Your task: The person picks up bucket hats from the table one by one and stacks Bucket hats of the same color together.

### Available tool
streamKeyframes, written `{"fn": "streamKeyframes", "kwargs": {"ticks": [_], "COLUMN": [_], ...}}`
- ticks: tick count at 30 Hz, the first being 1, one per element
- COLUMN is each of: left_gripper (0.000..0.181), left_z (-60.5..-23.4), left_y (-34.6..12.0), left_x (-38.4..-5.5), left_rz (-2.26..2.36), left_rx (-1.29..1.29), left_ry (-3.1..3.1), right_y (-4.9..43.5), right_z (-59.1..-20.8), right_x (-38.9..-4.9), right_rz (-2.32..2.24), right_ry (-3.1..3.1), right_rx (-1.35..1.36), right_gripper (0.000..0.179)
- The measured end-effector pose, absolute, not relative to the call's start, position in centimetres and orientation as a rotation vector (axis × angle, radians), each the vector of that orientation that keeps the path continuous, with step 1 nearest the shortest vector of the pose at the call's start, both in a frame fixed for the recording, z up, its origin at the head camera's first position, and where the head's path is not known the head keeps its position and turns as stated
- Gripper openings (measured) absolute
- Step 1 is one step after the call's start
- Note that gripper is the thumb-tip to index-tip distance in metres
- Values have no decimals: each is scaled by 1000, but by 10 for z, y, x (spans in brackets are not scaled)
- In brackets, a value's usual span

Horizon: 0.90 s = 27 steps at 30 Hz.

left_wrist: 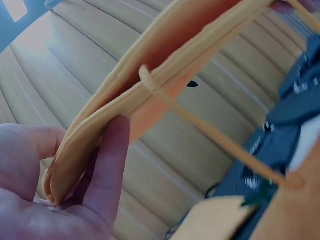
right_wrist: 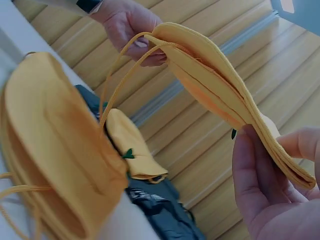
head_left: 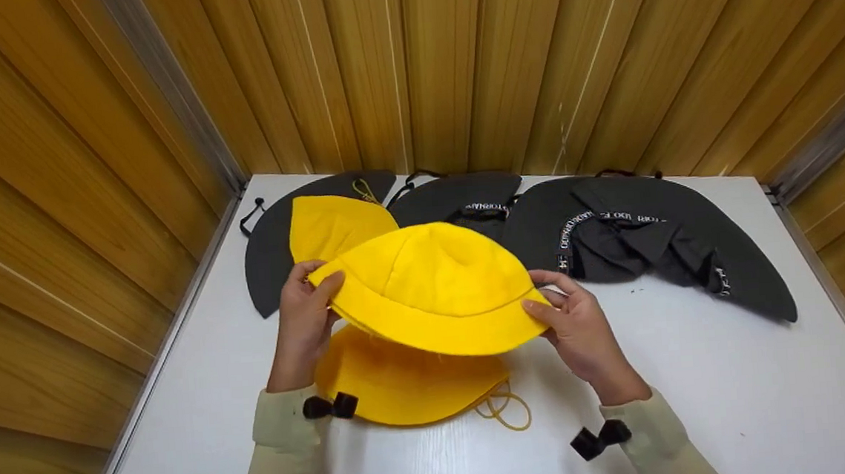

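Note:
A bright yellow bucket hat (head_left: 448, 280), folded flat with its brim toward me, hangs above the table between both hands. My left hand (head_left: 307, 304) pinches the left end of the brim, thumb on the near side. At the other end my right hand (head_left: 573, 323) pinches the brim the same way. A yellow cord (right_wrist: 120, 75) dangles from the held hat's underside. Below it a second yellow hat (head_left: 411, 386) lies folded on the table, partly hidden by the held one, its cord loop (head_left: 509, 409) sticking out to the right.
Several dark wide-brimmed hats (head_left: 728, 245) lie along the back of the white table (head_left: 723, 394), with lettered bands. Another yellow hat (head_left: 336, 224) rests on the left dark hat (head_left: 264, 259). Wood-panelled walls (head_left: 447, 64) enclose the back and sides.

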<state>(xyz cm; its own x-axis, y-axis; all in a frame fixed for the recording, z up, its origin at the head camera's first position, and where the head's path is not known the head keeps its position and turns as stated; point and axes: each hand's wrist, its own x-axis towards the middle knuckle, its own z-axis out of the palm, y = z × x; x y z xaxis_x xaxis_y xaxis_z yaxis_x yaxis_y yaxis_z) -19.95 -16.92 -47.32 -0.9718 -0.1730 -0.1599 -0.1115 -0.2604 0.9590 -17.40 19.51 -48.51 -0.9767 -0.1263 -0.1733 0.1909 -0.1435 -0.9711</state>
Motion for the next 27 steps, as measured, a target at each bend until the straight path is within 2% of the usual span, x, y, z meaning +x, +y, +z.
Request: {"fn": "streamKeyframes", "kwargs": {"ticks": [11, 18, 27], "left_gripper": [43, 44, 43], "left_z": [-502, -518, -521], "left_y": [-202, -213, -207], "left_x": [-163, -154, -151], "left_rz": [-1943, -1680, -1467], "left_rx": [776, 813, 793], "left_ry": [-2549, -2807, -2958], "right_y": [175, 162, 155], "right_z": [-539, -555, -559], "right_x": [-161, -156, -150], "right_rz": [-1956, -1789, -1533], "right_ry": [2174, 2358, 2692], "right_rx": [72, 61, -40], "right_gripper": [42, 29, 25]}}
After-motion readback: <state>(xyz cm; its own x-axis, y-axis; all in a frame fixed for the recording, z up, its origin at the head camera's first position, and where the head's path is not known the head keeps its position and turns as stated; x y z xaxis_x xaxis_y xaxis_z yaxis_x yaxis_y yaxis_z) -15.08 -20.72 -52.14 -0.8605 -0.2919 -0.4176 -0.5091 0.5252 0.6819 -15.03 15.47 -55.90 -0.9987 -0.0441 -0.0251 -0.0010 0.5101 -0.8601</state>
